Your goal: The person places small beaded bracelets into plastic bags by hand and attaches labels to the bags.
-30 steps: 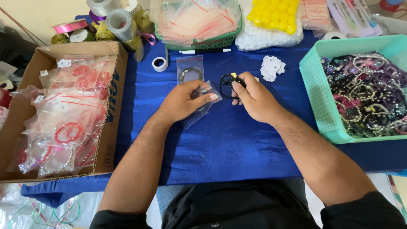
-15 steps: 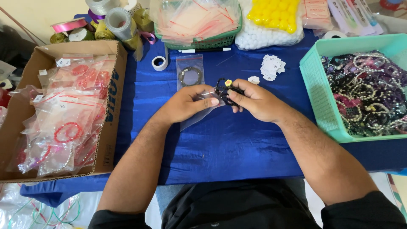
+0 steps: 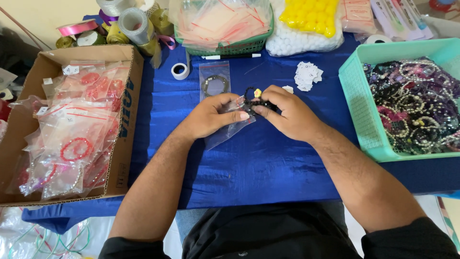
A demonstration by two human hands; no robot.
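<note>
Grip: left hand [image 3: 211,115] pinching clear plastic bag [image 3: 229,128]; right hand [image 3: 290,114] pinching black bead bracelet [image 3: 254,96] at bag mouth
Bench: blue cloth [image 3: 268,168], bag lying mid-bench
Left: cardboard box [image 3: 125,120]
Right: teal basket [image 3: 362,115]
Behind: bagged bracelet [image 3: 214,82]

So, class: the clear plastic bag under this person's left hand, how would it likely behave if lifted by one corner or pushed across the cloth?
The clear bag looks thin and crinkled, so it would probably droop rather than hold its shape. It appears empty, so likely very light. Pinned by the left hand on the shiny blue cloth, it might slide easily once released.
</note>
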